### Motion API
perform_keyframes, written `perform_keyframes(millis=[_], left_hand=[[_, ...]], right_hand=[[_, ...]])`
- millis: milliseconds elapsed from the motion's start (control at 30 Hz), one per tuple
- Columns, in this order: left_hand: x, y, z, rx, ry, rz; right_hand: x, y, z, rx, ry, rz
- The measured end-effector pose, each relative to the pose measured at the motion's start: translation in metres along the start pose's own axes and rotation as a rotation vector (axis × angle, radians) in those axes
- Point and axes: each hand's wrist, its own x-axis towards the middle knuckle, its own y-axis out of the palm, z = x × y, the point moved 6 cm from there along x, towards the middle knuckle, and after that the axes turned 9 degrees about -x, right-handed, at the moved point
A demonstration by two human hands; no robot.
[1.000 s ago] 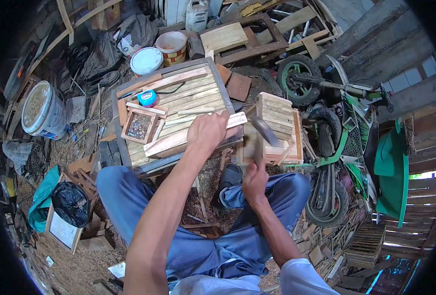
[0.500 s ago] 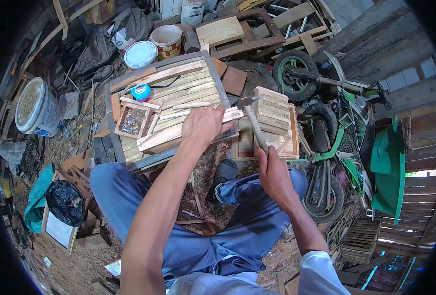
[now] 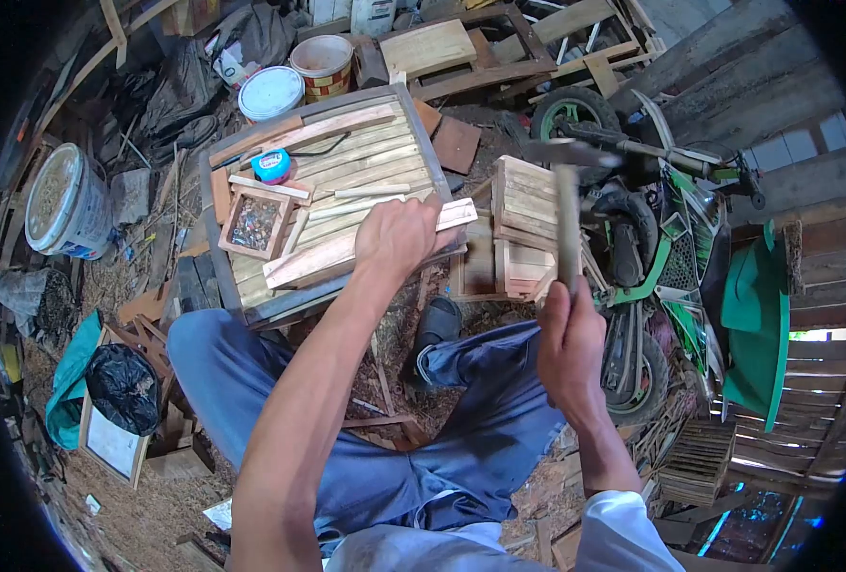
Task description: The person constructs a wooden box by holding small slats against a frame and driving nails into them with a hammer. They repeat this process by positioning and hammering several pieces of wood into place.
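Observation:
My left hand (image 3: pixel 394 234) is closed round a light wooden strip (image 3: pixel 318 255) that lies slantwise over the near part of a slatted wooden panel (image 3: pixel 366 157). In my right hand (image 3: pixel 573 338) is a hammer (image 3: pixel 568 224), its handle upright and its head blurred, off to the right of the strip. Thin sticks (image 3: pixel 371 192) lie on the panel just beyond my left hand. Left of them are a small wooden box (image 3: pixel 256 224) of nails or similar small bits and a blue tape measure (image 3: pixel 271 166). The fingertips of my left hand are partly hidden.
A stack of slatted wooden pieces (image 3: pixel 528 205) stands right of the panel. Behind it is a green motorbike (image 3: pixel 647 248). Buckets (image 3: pixel 270 93) stand beyond the panel, and another bucket (image 3: pixel 70 205) is at the left. Wood scraps and shavings cover the ground.
My right hand has raised the hammer and swung it to the right, away from the strip's end. My left hand keeps its hold, and the strip has shifted slightly.

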Motion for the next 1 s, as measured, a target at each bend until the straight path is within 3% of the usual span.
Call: perform_keyframes(millis=[67, 233, 433, 567, 667, 767, 1000], left_hand=[[0.001, -0.001, -0.001, 0.052, -0.015, 0.022], [0.002, -0.004, 0.0, 0.029, -0.004, 0.005], [0.004, -0.001, 0.004, 0.011, 0.005, -0.009], [0.005, -0.002, 0.003, 0.042, 0.002, 0.006], [0.006, -0.004, 0.005, -0.004, 0.015, -0.002], [0.007, -0.006, 0.005, 0.004, 0.039, -0.019], [0.017, -0.01, -0.007, -0.002, 0.04, -0.012]], right_hand=[[-0.006, -0.001, -0.006, 0.066, -0.031, -0.086], [0.002, 0.042, -0.022, -0.061, -0.06, 0.166], [0.008, 0.013, 0.004, 0.012, 0.005, 0.098], [0.01, 0.04, -0.019, -0.101, 0.009, 0.191], [0.006, 0.021, -0.014, -0.044, 0.117, 0.176], [0.002, -0.002, -0.004, 0.007, 0.081, 0.1], [-0.003, -0.002, -0.014, -0.01, 0.154, 0.154]])
